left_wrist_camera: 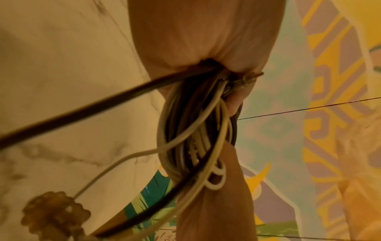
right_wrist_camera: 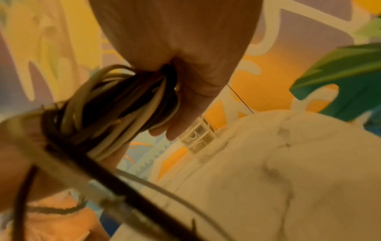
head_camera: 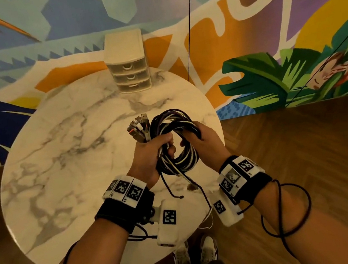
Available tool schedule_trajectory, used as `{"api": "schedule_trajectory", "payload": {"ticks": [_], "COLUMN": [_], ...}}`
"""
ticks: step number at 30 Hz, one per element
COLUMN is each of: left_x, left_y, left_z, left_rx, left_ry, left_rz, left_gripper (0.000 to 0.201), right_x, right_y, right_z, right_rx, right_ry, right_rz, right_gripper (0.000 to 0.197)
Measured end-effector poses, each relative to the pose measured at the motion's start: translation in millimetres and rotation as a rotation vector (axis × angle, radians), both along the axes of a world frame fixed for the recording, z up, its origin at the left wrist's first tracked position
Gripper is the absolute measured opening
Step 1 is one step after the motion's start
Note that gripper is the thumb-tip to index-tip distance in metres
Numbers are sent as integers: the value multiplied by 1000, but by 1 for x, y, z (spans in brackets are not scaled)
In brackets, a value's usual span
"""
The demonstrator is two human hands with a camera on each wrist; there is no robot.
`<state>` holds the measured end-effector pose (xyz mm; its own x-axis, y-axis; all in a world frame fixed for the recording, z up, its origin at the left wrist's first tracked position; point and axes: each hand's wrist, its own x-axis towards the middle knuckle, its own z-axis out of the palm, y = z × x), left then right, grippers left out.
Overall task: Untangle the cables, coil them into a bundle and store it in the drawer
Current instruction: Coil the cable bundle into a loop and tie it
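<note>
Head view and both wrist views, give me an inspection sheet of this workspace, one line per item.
Surface: round marble table.
Job's things: coiled cable bundle held above the table; drawer unit at the far edge, all three drawers shut.
Clutter: nothing seen.
Grippers: left hand grips the bundle below the plugs; right hand holds the coil's other side.
Cables: loose ends dangle below.
Surroundings: painted wall, wooden floor.

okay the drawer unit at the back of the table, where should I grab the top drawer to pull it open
Hook a finger into the round notch at the middle of the top drawer front, coming from the near side. All three fronts face you and sit flush, so that cutout is the only grip showing.
</note>
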<state>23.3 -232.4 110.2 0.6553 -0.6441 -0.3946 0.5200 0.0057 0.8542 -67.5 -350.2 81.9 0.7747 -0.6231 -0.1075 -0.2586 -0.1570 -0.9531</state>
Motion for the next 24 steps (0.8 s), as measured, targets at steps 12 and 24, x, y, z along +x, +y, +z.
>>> {"api": "schedule_trajectory", "payload": {"ticks": [12, 24], "left_x": [1, 4], "left_y": [1, -4], "left_z": [1, -11], "left_rx": [13, 50], "left_ry": [59, 39], "left_rz": [-87, 116], "left_gripper": [6, 7], "right_x": [13, -9], "right_y": [-19, -13], "right_z": [8, -10], "right_rx": [-255, 374], "right_ry": [240, 1], "right_rz": [4, 131], "right_gripper": [36, 35]}}
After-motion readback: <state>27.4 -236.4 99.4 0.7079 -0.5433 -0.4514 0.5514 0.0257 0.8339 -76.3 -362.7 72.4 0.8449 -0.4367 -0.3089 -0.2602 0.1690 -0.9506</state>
